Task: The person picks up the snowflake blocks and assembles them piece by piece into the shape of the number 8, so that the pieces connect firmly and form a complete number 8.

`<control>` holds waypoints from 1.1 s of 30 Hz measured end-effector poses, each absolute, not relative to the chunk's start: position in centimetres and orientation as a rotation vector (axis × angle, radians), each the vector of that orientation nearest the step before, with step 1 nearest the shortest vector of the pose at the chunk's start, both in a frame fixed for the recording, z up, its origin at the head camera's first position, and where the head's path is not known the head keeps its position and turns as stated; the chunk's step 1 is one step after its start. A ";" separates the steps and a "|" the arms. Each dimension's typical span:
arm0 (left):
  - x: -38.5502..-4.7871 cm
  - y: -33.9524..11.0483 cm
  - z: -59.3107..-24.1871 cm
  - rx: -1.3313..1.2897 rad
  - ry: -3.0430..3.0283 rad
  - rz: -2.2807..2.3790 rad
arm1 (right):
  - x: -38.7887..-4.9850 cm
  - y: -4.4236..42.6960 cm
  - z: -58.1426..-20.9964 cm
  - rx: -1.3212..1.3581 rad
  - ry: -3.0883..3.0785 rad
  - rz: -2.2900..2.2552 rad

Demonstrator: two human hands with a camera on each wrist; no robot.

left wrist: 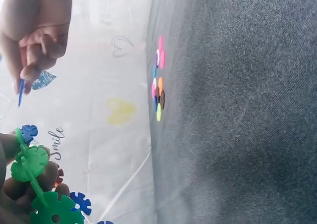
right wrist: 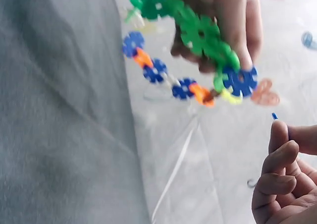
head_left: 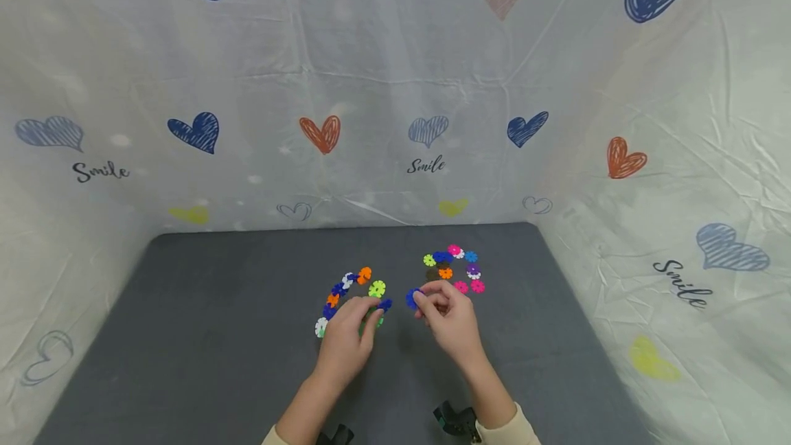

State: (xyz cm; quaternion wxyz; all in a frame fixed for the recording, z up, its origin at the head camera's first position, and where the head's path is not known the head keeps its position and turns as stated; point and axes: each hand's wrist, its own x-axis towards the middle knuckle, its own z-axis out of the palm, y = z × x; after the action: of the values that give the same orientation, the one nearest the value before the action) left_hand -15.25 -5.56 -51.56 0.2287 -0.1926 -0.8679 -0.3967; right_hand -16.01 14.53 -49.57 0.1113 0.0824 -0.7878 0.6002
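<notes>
Tabletop (head_left: pixel 216 335): dark grey, cloth-like.
Left grip (head_left: pixel 347 336): holds a multicoloured chain of notched plastic discs (right wrist: pixel 200 33); likely light, loose-jointed, best held near joints.
Right grip (head_left: pixel 454 321): pinches a round blue plastic disc (head_left: pixel 410 299) by its rim; likely stiff, slick.

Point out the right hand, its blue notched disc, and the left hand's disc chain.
Right hand (head_left: pixel 455 321): head view, back of hand.
Blue notched disc (head_left: pixel 410 299): head view, its exposed face.
Disc chain (right wrist: pixel 192 33): right wrist view, its green section.
</notes>
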 end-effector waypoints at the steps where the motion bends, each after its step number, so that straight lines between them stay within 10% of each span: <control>1: -15.2 -5.5 -51.5 -0.545 -2.380 -1.075 | -15.9 14.2 -49.4 0.264 -2.304 1.768; 33: -15.4 -5.7 -52.3 -0.649 -2.156 -0.793 | -15.4 11.9 -49.5 0.313 -2.319 1.873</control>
State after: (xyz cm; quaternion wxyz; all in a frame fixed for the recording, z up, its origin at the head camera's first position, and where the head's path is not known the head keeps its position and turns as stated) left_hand -15.36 -5.73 -52.34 0.3681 -0.2527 -0.8398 -0.3089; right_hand -15.41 11.87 -49.54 0.0720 0.1040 -0.7717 0.6232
